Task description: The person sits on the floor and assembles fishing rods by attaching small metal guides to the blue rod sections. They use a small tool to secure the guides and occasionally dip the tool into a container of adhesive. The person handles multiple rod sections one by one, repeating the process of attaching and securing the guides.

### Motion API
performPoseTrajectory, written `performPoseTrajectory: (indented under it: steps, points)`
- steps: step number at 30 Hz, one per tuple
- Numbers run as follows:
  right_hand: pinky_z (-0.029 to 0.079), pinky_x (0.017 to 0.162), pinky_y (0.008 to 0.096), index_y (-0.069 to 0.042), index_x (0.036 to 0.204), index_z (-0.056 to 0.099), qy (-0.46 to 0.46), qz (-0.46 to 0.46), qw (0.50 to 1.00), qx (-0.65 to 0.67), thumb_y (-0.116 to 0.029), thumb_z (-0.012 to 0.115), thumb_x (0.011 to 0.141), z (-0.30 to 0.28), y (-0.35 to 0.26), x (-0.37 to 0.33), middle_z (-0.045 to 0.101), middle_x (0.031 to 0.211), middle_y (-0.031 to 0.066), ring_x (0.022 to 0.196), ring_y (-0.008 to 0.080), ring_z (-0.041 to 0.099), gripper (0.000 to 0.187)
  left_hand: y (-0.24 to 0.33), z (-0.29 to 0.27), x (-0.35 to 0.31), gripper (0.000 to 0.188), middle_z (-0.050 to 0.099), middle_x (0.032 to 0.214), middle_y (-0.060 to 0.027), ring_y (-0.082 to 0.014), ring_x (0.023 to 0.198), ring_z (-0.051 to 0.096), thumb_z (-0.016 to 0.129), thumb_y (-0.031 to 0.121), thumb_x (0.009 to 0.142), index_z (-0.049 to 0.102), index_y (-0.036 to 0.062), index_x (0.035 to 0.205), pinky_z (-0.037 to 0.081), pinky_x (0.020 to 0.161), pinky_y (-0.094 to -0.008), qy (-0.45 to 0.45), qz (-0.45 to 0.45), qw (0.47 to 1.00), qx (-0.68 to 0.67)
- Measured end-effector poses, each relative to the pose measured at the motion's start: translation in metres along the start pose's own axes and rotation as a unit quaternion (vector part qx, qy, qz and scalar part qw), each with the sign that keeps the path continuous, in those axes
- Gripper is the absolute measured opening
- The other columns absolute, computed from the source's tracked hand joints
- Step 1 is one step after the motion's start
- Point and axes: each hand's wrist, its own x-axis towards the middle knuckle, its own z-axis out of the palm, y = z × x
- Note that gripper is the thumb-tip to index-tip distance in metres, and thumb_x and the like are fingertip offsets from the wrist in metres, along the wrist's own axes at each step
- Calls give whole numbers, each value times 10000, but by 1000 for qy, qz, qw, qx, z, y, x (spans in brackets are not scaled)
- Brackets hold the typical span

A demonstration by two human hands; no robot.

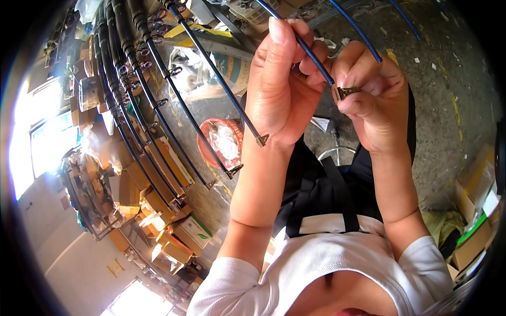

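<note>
My left hand [282, 79] is closed round a slim blue fishing rod blank [313, 57], its thumb pointing up along the near side. The blank's end points down towards my right hand [377, 97]. Between thumb and fingertips, that hand pinches a small bronze-coloured metal rod tip guide [346, 93]. The guide is just below the blank's end and seems apart from it. Two more blue blanks, a nearer one [361, 34] and a farther one [405, 20], slant in from the top edge to the right of my hands.
Several black fishing rods [192, 113] with ring guides hang in a row at left, one ending beside my left forearm. Beyond them are a red basket [204, 138] of white scraps and cardboard boxes [171, 247]. More boxes [469, 192] stand at right.
</note>
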Motion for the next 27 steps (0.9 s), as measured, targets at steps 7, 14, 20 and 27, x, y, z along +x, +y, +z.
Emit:
performPoseTrajectory:
  steps: [7,14,20,27]
  points:
    - [345,620,234,-56,717,556,-13,1,1000,-16,-45,763,598,-5,3,0,500,778,36,683,103,444,240,0,1,-2,276,441,675,19,-97,636,422,508,312,921,570,43,927,387,588,-229,-1,3,1000,-7]
    - [338,519,196,-35,725,553,15,4,1000,-6,-63,756,629,0,2,-1,495,773,38,571,67,417,226,-1,0,-3,262,443,662,8,-103,629,423,503,290,925,569,36,923,383,584,-229,-11,0,1000,-12]
    - [306,425,187,-15,794,560,29,20,999,22,-94,744,692,4,4,-4,495,814,41,507,49,397,224,-1,-2,-5,242,448,641,3,-103,619,428,517,266,919,569,30,915,384,583,-230,-10,11,1000,3]
    - [301,431,184,-19,928,555,64,-3,998,22,-112,720,733,8,8,-8,518,886,49,528,52,411,273,-1,4,-10,294,442,638,17,-102,623,437,542,314,902,569,25,948,386,586,-233,40,4,996,78]
